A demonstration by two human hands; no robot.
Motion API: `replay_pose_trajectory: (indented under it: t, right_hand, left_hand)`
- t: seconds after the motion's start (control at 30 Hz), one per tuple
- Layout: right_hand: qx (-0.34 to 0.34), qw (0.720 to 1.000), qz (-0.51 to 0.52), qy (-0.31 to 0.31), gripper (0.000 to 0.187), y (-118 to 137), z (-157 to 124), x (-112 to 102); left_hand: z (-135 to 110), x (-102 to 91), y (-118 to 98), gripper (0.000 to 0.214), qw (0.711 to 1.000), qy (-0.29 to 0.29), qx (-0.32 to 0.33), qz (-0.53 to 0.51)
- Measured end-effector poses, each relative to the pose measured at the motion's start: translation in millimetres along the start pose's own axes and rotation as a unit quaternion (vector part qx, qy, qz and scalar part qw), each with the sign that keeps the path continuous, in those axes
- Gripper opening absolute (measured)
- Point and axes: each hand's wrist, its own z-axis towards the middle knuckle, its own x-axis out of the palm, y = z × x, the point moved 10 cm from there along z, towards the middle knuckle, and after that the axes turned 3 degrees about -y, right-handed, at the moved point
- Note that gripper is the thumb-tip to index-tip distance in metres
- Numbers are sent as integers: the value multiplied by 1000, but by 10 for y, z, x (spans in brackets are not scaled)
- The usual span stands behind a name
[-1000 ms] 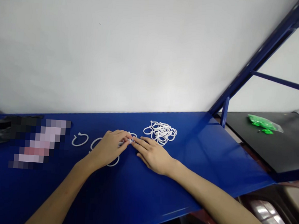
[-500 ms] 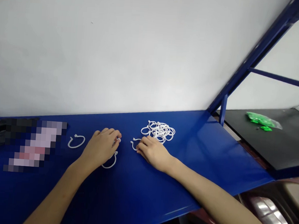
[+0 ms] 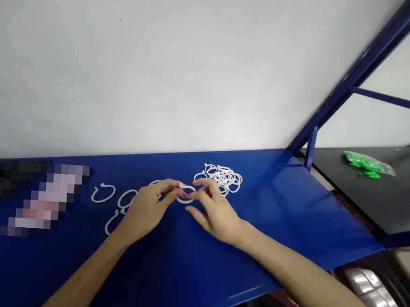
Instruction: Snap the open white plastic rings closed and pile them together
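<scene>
Both hands meet over the middle of a blue shelf [image 3: 190,264] and hold one white plastic ring [image 3: 186,195] between them. My left hand [image 3: 147,209] pinches the ring's left end between thumb and forefinger. My right hand [image 3: 212,209] pinches its right side, the other fingers spread. A heap of several white rings [image 3: 221,178] lies just behind my right hand. Three open rings lie to the left: one [image 3: 103,193] far left, one [image 3: 127,198] beside my left hand, one [image 3: 110,222] partly under my left wrist.
A white wall rises behind the shelf. A blurred-out patch [image 3: 43,198] covers the shelf's left end. A blue slanted post [image 3: 350,79] stands at the right. Beyond it a black surface [image 3: 380,198] carries a bag of green parts [image 3: 364,161].
The hands had drawn apart, each resting on a ring on the shelf; now they have come together and lifted one ring between their fingertips. Two more rings show at the left.
</scene>
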Motion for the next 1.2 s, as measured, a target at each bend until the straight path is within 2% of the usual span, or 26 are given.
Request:
replay_pose_trajectory:
  t: [0.07,0.13,0.23,0.33,0.5,0.6,0.7,0.8,0.93,1.0,1.07,1.13,1.2]
  right_hand:
    - [28,997,55,-39,25,-68,-13,-63]
    - [51,994,86,-55,20,-134,-24,-79]
    - [54,991,111,-61,14,-165,-21,-87]
    - [37,988,134,-66,12,-133,-7,-104]
    - [52,981,180,-49,13,-154,-12,-94]
    - [32,983,178,-20,16,-142,-38,-84]
    - [-8,988,154,-1,19,-105,-74,-75]
    - [-32,991,128,-7,20,-82,-85,-77]
    - [-49,994,92,-19,19,-79,-32,-110]
    - [-37,997,52,-40,20,-175,9,-192]
    - [3,997,-13,-76,20,-382,38,-340]
    - [52,990,-82,-105,21,-637,39,-504]
    - [92,979,-141,-114,22,-870,26,-627]
  left_hand:
    - [-20,46,1,35,998,15,-14,-56]
    - [-45,96,-8,34,995,22,-18,-91]
    - [-75,114,-23,33,995,-2,-10,-99]
    - [-92,68,-63,30,996,-46,23,-70]
    - [-163,46,-225,26,990,-88,112,-14]
    - [-256,78,-355,25,982,-103,155,-5]
    - [-322,112,-413,23,983,-112,149,-11]
    - [-321,167,-398,23,988,-94,122,-16]
    - [-229,199,-349,29,991,-54,123,-5]
    - [-156,153,-295,32,990,-47,126,32]
    - [-84,69,-222,30,984,-53,128,110]
    - [-21,-6,-119,28,966,-56,120,221]
    - [23,-32,12,29,943,-35,98,315]
